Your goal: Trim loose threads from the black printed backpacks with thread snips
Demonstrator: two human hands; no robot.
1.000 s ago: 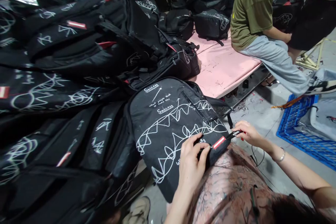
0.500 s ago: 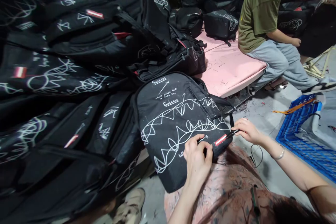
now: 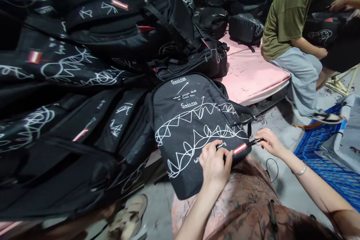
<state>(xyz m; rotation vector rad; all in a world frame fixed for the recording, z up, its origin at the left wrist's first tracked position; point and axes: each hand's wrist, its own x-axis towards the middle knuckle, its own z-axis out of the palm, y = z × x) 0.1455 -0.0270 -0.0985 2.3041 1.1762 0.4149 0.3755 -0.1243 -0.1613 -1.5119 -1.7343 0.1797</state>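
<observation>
A black backpack (image 3: 182,120) with white scribbled lines and the lettering "Success" lies across my lap, its front panel facing up. My left hand (image 3: 215,163) presses on the lower part of the panel, thumb and fingers pinched together at the fabric and covering some of the lettering. Beside those fingers is a red-and-white label (image 3: 240,148) near the bag's edge. Between the fingers of my right hand (image 3: 268,141) is a slim dark pair of thread snips (image 3: 254,142), pointing left with its tips close to the label's right end.
Many black backpacks (image 3: 112,37) are heaped on the left and behind. A pink-topped table (image 3: 253,78) holds more bags and thread scraps. Someone in a green shirt (image 3: 287,18) sits on its edge. A blue plastic crate (image 3: 323,153) stands on the floor at right.
The view has shifted slightly, moving most things rightward. My right hand and the snips have drawn a little away from the label. The seated person's foot has come lower, toward the crate.
</observation>
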